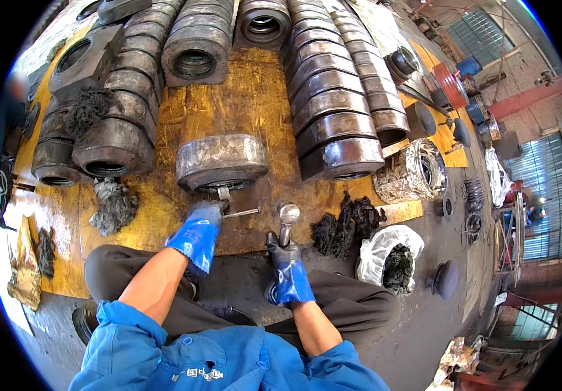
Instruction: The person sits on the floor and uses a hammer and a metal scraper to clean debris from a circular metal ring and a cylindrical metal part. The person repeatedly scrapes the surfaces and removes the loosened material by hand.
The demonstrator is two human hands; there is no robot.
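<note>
Gripping a hammer (289, 214) in our right hand (284, 253), fingers curled round its handle, we have our left hand (207, 219) at a metal rod (246, 212), close below the metal ring (222, 156) on the yellow board (255, 98); we cannot tell how its fingers close. At our right, a white bag (370, 260) holds dark shreds (398, 266). The stained bucket (390, 177) lies tipped, its inside unclear. Most of the ring's bore is hidden.
</note>
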